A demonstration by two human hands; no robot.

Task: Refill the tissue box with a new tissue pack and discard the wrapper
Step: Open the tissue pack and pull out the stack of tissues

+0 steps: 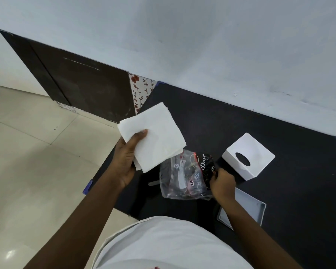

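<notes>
we hold the stack of white tissues (153,135) in our left hand (125,162), thumb pressed on top, fingers hidden beneath; just below and right of it, our right hand (222,184) pinches the clear printed wrapper (186,175) by its edge; beyond that hand the white tissue box (248,156) sits on the black table (289,191); its grey base plate (246,206) lies beside our right wrist.
</notes>
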